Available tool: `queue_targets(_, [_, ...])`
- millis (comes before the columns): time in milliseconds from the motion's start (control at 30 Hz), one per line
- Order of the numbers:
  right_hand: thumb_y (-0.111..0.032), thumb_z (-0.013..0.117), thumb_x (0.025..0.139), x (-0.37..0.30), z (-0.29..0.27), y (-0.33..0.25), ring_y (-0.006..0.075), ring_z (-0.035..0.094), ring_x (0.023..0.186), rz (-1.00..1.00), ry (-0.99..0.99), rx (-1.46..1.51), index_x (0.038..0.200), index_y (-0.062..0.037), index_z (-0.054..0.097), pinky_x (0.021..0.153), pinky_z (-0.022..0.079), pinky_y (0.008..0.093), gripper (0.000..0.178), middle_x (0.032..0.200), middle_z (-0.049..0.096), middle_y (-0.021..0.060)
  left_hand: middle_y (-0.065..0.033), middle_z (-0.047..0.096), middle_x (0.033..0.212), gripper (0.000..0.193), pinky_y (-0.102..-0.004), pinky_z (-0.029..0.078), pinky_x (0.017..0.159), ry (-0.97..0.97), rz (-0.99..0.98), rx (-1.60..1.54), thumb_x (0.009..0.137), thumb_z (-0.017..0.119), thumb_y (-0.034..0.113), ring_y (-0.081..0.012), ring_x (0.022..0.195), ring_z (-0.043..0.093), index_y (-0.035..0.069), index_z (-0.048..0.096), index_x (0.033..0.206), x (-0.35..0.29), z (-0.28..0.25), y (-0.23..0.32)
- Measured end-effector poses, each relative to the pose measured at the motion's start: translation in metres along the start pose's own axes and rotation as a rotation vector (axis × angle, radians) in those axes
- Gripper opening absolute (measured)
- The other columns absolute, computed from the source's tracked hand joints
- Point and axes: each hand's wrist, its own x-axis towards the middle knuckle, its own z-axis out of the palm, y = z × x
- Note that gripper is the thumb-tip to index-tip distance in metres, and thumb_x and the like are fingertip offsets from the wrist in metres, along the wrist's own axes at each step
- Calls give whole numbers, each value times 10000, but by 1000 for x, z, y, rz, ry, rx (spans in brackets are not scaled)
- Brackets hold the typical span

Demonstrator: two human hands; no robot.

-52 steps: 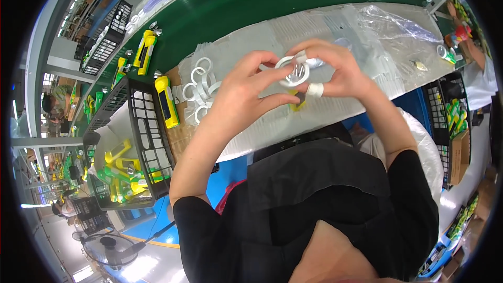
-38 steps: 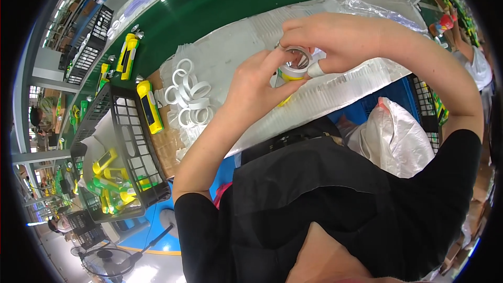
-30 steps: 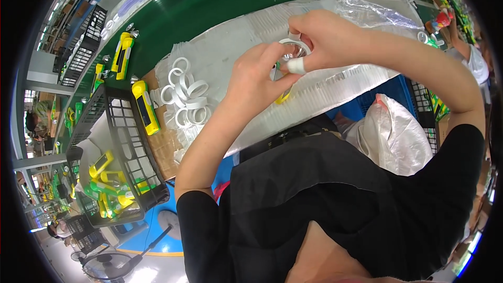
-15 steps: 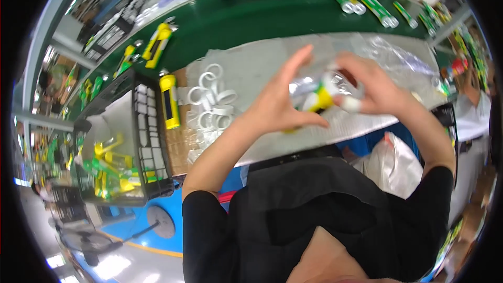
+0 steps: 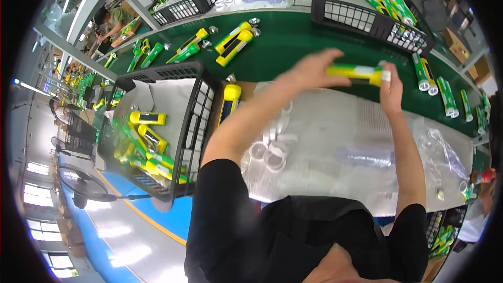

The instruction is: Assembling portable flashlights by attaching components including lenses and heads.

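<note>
A yellow and green flashlight (image 5: 357, 73) is held level over the near edge of the green conveyor belt (image 5: 285, 47). My left hand (image 5: 317, 71), blurred by motion, is closed round its left end. At the other end, the fingers of my right hand (image 5: 391, 91) grip the yellow head beside a white band. Below my hands lies the grey padded work mat (image 5: 325, 178). White rings (image 5: 275, 152) are gathered on its left part, and a clear plastic piece (image 5: 369, 156) lies near its middle.
To the left, a black crate (image 5: 196, 126) holds several flashlights. More yellow flashlights (image 5: 236, 44) lie on the belt's left part, green ones (image 5: 447, 96) on its right. Another black crate (image 5: 348, 15) stands beyond. Crumpled clear film (image 5: 443, 147) covers the mat's right side.
Both hands have moved forward, away from my body, toward the belt. The flashlight now lies level between them. My view has shifted, showing more of the left crate and the belt.
</note>
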Motion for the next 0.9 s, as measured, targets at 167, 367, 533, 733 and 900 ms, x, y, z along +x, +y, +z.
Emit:
queue_targets(167, [-430, 521, 955, 31, -11, 138, 396, 628, 1000, 477, 190, -456, 1226, -68, 497, 830, 488, 450, 453, 1095, 647, 209, -182, 598, 1135, 758, -445, 527, 838, 216, -580, 858, 759, 747, 484, -327, 1001, 631, 101, 463, 1348, -30, -97, -171])
queue_targets(367, [-415, 604, 892, 20, -33, 166, 399, 607, 1010, 362, 162, -823, 1177, -24, 545, 843, 483, 477, 487, 1131, 621, 210, -197, 627, 1048, 686, -461, 547, 762, 11, -597, 852, 801, 723, 345, -348, 902, 660, 108, 426, 1372, -55, -89, -236])
queue_targets(533, [-208, 640, 898, 22, 12, 42, 228, 636, 880, 168, -200, -238, 1045, -33, 655, 781, 502, 319, 229, 998, 661, 117, -211, 632, 1039, 687, -426, 544, 735, 224, -300, 566, 806, 731, 317, -340, 878, 659, 54, 424, 1362, -25, -63, -134])
queue_targets(733, [-428, 595, 931, -23, 27, -94, 143, 607, 910, 593, -339, 710, 1196, -9, 562, 787, 498, 287, 497, 1055, 628, 76, -156, 661, 939, 680, -363, 542, 684, 169, -88, -209, 790, 779, 268, -292, 808, 666, 13, 464, 1335, -45, 0, 65])
queue_targets(900, [-391, 583, 902, -93, -56, -141, 183, 607, 835, 609, -322, 1003, 1176, -10, 534, 760, 488, 306, 472, 968, 626, 100, -135, 639, 1122, 653, -364, 542, 762, 88, -194, -509, 875, 695, 370, -230, 972, 646, 17, 445, 1365, -86, 24, 85])
